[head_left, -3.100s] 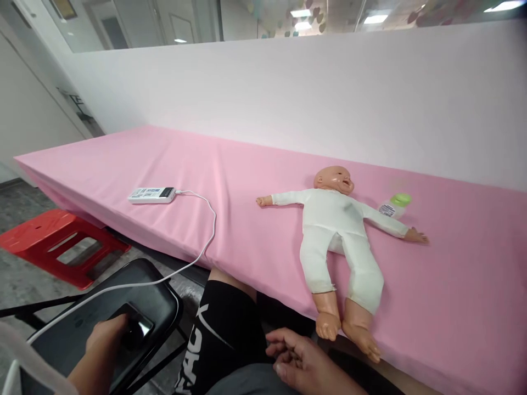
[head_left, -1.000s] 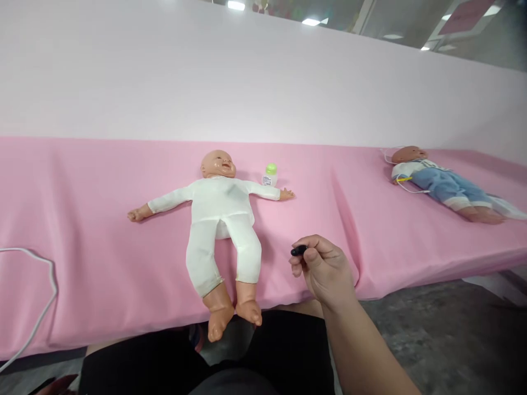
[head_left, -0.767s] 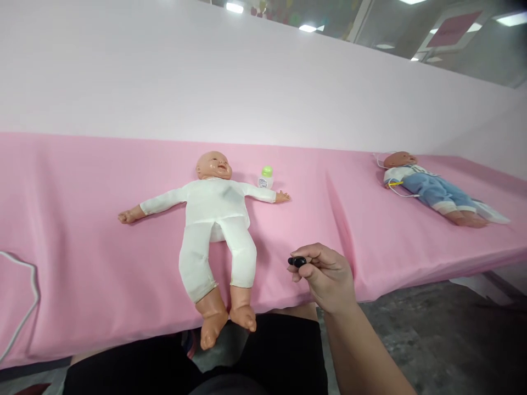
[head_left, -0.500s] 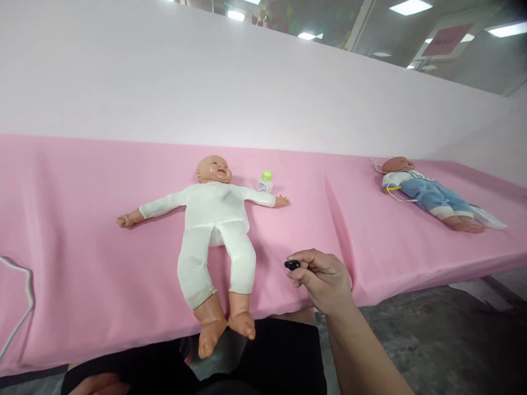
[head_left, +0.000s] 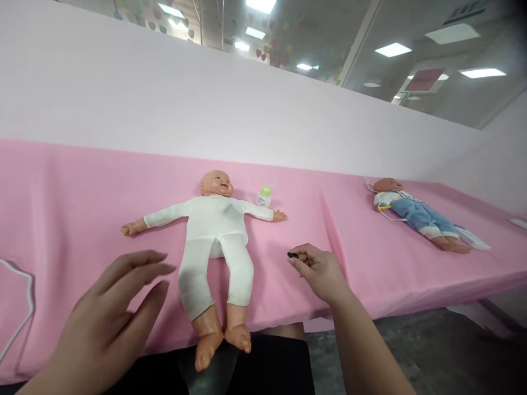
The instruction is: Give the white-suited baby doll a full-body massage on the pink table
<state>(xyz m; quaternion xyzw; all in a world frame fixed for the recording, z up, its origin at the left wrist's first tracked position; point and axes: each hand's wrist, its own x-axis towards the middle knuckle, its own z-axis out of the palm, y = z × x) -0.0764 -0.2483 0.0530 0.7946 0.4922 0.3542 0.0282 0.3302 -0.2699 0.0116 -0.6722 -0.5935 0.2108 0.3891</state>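
A baby doll in a white suit (head_left: 214,230) lies on its back on the pink table cover (head_left: 82,186), arms spread, feet over the front edge. My right hand (head_left: 319,270) hovers right of the doll's legs, with a small black object (head_left: 292,255) pinched in its fingertips. My left hand (head_left: 111,315) is raised in front of me, left of the doll's legs, with its fingers apart and nothing in it. A small bottle with a green cap (head_left: 264,196) stands by the doll's outstretched arm.
A second doll in blue trousers (head_left: 415,214) lies farther right on the same cover, with a thin white wire at its chest. A white cable (head_left: 22,296) loops at the far left edge. A pale partition wall (head_left: 206,109) backs the table. Grey floor shows at lower right.
My left hand has come up into view, fingers spread, left of the doll. My right hand with the black object has moved slightly up over the cover. The view has tilted upward.
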